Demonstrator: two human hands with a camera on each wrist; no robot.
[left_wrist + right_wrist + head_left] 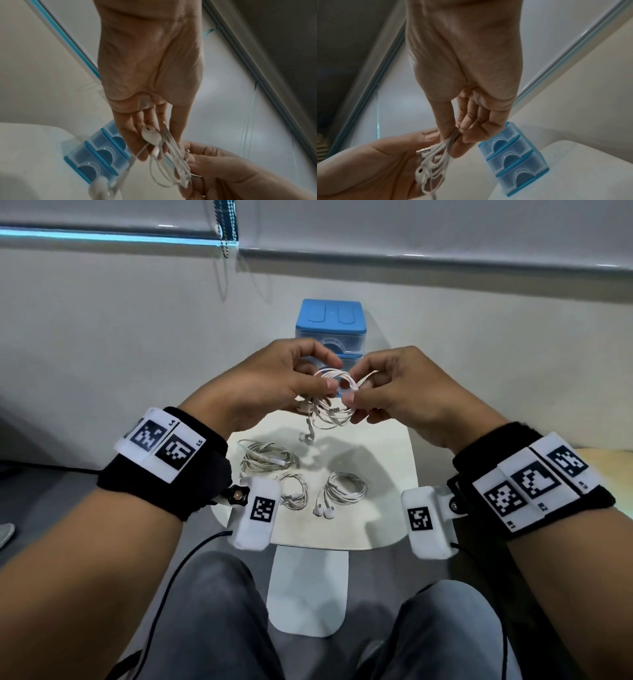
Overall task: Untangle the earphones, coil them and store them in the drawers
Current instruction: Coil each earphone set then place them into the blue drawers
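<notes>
Head view shows both hands raised above a small white table [387,446], meeting over a loose coil of white earphones [334,402] held in the air between them. The left hand [274,381] has its fingers curled in, thumb tip pressed against the left side of the coil; the right hand [407,392] mirrors it, thumb and forefinger pinching the strands on the right side. One earbud [306,437] dangles below the coil on a short length of cable.

From the left wrist view, the left hand [149,81] reaches down with fingers [130,129] fairly straight, an earbud [151,134] lying against them, while the cable loops [173,159] run across to the right hand [223,169], whose fingertips close on the bundle.

From the right wrist view, the right hand [467,75] pinches several strands together between thumb and forefinger, the other fingers loosely bent beside them. The left hand [373,166] lies palm-up below, cradling the rest of the earphones [433,161], with a metal plug [423,150] and an earbud [419,174] resting on it.

Beyond the hands stands a blue set of drawers [330,332] with three translucent drawers, all closed. On the table near the person lie three more earphone bundles: a coil at left rear [265,458], a coil partly behind the left wrist marker [294,491], and a coil at the middle [342,489] with its two buds just in front
</notes>
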